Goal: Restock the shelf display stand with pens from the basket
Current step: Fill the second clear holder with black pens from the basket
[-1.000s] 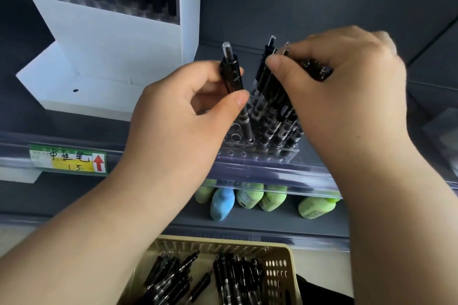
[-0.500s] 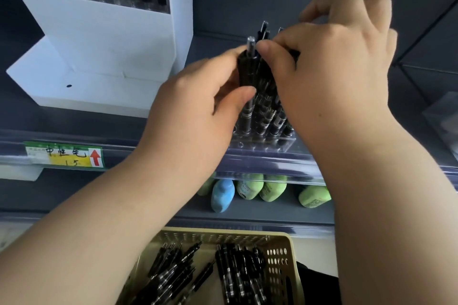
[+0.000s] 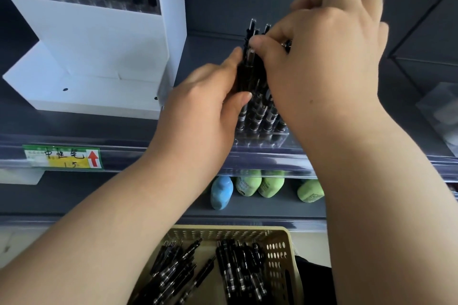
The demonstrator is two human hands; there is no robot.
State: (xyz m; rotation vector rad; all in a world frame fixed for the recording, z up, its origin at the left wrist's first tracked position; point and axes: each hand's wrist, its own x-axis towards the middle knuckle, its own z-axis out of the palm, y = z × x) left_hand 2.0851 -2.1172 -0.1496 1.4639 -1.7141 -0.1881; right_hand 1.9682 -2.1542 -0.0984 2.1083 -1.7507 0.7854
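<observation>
A clear acrylic display stand (image 3: 260, 140) sits on the grey shelf, packed with several upright black pens (image 3: 257, 111). My left hand (image 3: 205, 104) grips one black pen (image 3: 247, 74) between thumb and fingers at the stand's left side. My right hand (image 3: 322, 57) reaches over the stand from the right, its thumb and fingers pinching the tops of the standing pens. A beige perforated basket (image 3: 277, 252) below holds several loose black pens (image 3: 238, 270).
A white display stand (image 3: 99, 57) with more pens on top stands at the left of the shelf. A green and yellow price label (image 3: 63, 157) is on the shelf rail. Blue and green erasers (image 3: 247, 187) lie on the lower shelf.
My left hand has carried its pen right and down into the cluster in the stand. My right hand has stayed on the pen tops, closing round them.
</observation>
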